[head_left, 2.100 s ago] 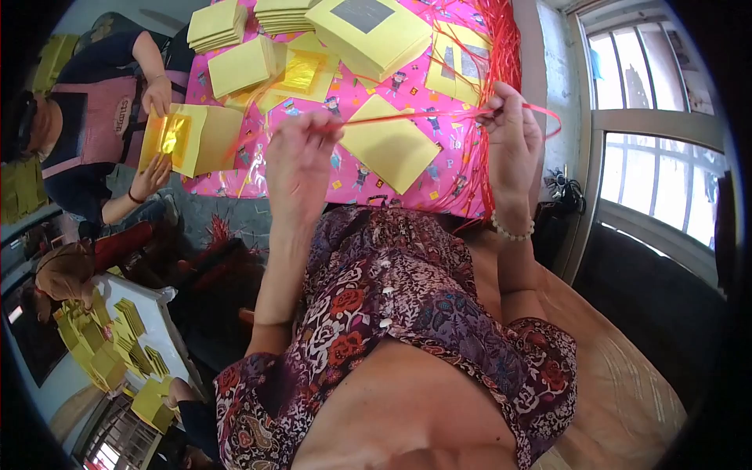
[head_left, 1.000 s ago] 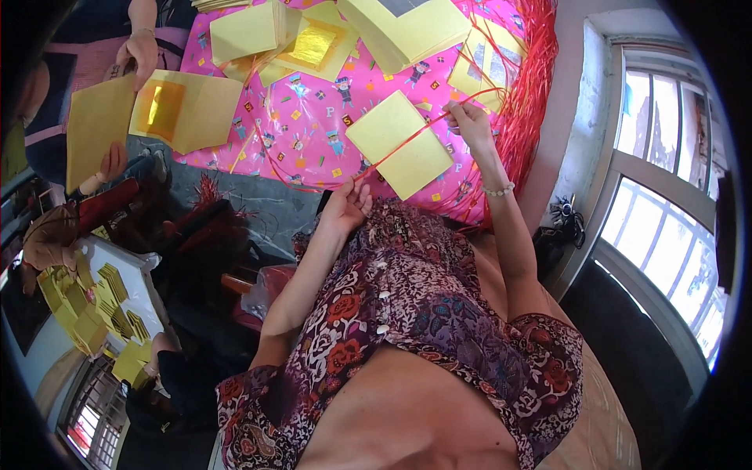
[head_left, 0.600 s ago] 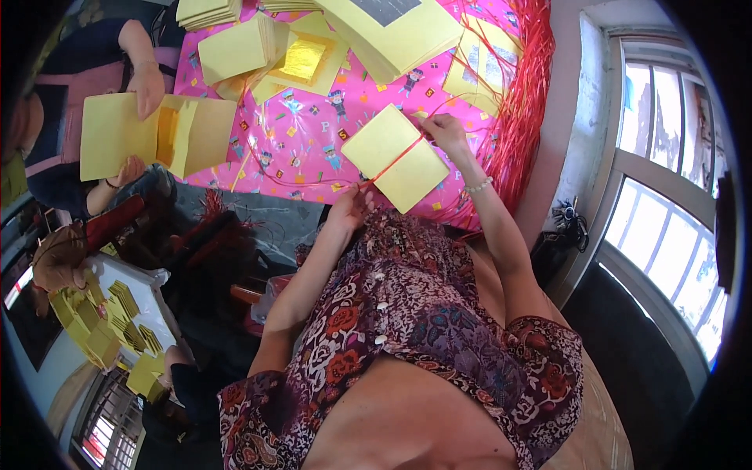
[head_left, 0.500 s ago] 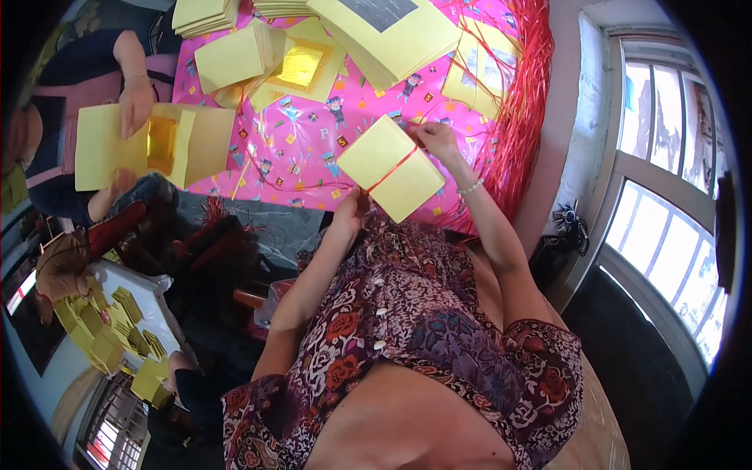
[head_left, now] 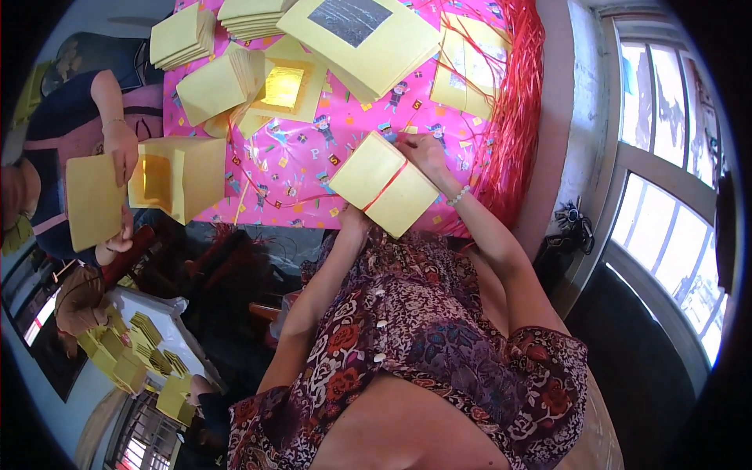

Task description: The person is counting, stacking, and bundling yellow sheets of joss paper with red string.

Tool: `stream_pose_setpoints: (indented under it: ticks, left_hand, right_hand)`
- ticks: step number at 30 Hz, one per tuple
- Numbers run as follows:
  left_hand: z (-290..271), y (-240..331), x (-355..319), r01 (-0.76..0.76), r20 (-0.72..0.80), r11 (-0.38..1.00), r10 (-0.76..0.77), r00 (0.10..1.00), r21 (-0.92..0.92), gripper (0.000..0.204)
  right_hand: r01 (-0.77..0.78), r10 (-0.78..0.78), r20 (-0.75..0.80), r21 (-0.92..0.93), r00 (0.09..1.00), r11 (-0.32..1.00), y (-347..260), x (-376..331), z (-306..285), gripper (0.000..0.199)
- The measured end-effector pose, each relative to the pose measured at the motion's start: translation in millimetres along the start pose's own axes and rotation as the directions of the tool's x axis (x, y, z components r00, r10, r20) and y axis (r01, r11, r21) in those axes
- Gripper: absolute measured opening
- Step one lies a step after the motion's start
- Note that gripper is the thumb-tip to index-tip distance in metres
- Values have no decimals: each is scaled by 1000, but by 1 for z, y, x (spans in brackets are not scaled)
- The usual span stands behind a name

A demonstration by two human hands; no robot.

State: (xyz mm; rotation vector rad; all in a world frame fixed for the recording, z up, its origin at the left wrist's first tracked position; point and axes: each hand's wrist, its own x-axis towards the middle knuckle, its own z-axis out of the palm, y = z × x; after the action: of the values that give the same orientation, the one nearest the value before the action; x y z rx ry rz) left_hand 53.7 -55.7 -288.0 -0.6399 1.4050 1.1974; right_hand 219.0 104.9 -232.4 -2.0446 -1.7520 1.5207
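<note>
Far L: co-worker's hands (head_left: 120, 149) on a yellow card (head_left: 94, 200), w/ folded yellow sheet (head_left: 200, 176) w/ gold square beside it. Below, white table (head_left: 178, 319) w/ yellow paper piles. On pink tablecloth (head_left: 305, 149), far side: yellow paper stacks (head_left: 178, 35), then sheet w/ gold foil (head_left: 283, 84). L hand (head_left: 355, 218) at L edge of yellow pad (head_left: 376, 172), fingers partly hidden; can't tell how closed or if gripping anything. Pad's at front edge of tablecloth, turned cornerwise, red string (head_left: 386, 186) across its middle. Thick yellow stack (head_left: 395, 55) w/ grey square well behind. R hand (head_left: 425, 154) at pad's far R edge, fingers bent, tips close together; can't tell if they've got string. Far R: red string bunch (head_left: 523, 117), barred window (head_left: 670, 117).
</note>
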Motion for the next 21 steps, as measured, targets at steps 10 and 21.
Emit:
stream_pose_setpoints:
  ticks: [10,21]
  left_hand:
    - [38,19,-31,153,61,972,-166,984,181,36]
    - [44,22,-30,159,217,963,-206,954,217,30]
  right_hand:
    - [-16,14,35,59,999,998,24,17,3,32]
    - [-143,6,195,696,981,704,89,59,33,36]
